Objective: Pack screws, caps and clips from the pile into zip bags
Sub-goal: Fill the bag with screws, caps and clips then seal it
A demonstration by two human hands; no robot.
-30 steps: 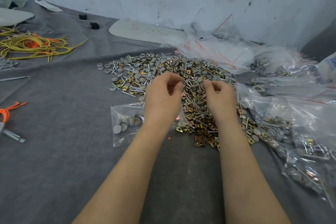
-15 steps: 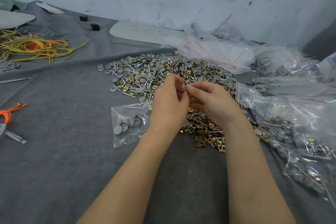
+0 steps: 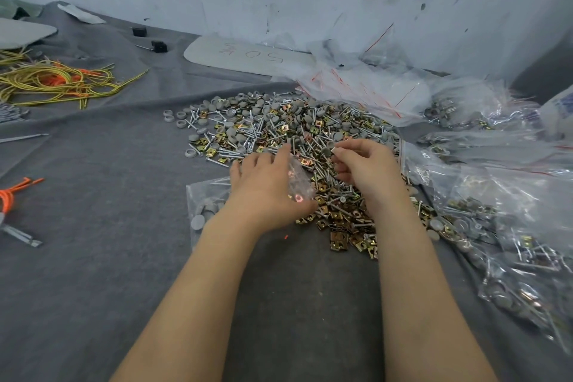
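Left hand [image 3: 266,195] is down on the zip bag [image 3: 206,195], palm low, fingers reaching forward toward the pile [image 3: 279,124], and a fold of clear film rises at the thumb. It looks like thumb and forefinger are pinching the bag's mouth, though the film blurs that spot. Right hand [image 3: 367,170] hovers just beside it over the near side of the pile, fingers curled in with the tips drawn together; whether anything sits between them, I can't tell.

So by my reading we're mid-fill: one bag is being loaded and the picking hand is gathering. The next move calls for the mouth held wide and steady, then a clean drop through it, because these parts are small and would scatter.

That bag lies flat on the grey cloth-covered table [image 3: 93,257], at the pile's near-left fringe, with a handful of grey caps [image 3: 198,222] showing through it and plenty of room left.

And the pile itself is big and thoroughly mixed, spread across the middle of the table toward the back wall. It holds slim silver screws [image 3: 245,150], round grey caps [image 3: 231,133] and brassy square clips [image 3: 339,245], the clips thickest along its near edge. Filled bags [image 3: 511,257] are heaped along the right edge, and empty bags [image 3: 366,93] with red seal lines sit behind the pile. There's plenty left to pack, I'd say.
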